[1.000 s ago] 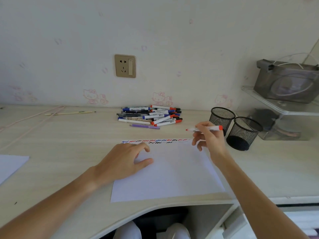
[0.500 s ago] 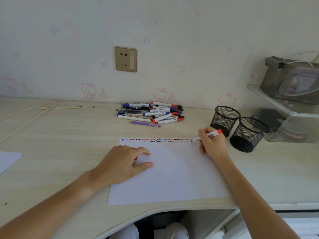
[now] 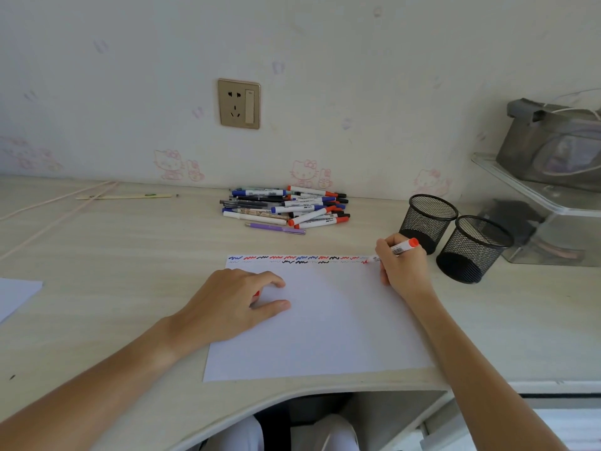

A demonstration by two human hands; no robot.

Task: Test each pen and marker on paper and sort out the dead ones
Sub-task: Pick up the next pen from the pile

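- Our right hand (image 3: 401,265) is pinching a red whiteboard marker (image 3: 397,249) in a writing grip, tip down on the far right corner of the paper (image 3: 325,327), where there's a fresh little red squiggle (image 3: 365,262).
- The marker's long axis runs tip-left and low, red butt end up and to the right, so it's pretty much already aimed at the 2 mesh pen cups (image 3: 455,236) just beside that hand.
- Our left hand (image 3: 234,304) rests on the paper's left part, fingers loosely curled. There's a bit of red peeking out from under them, probably the cap, but we can't tell for sure.
- Looks like this one writes, judging by the red mark. The next move would be a short hop right into a cup, and the right hand is way nearer to them than the left.
- The untested pile of pens and markers (image 3: 286,206) sits by the wall, beyond the paper, well apart from both hands.
- The top edge of the sheet has a row of squiggles (image 3: 292,258) in blue, red and black, with fainter ones under it.
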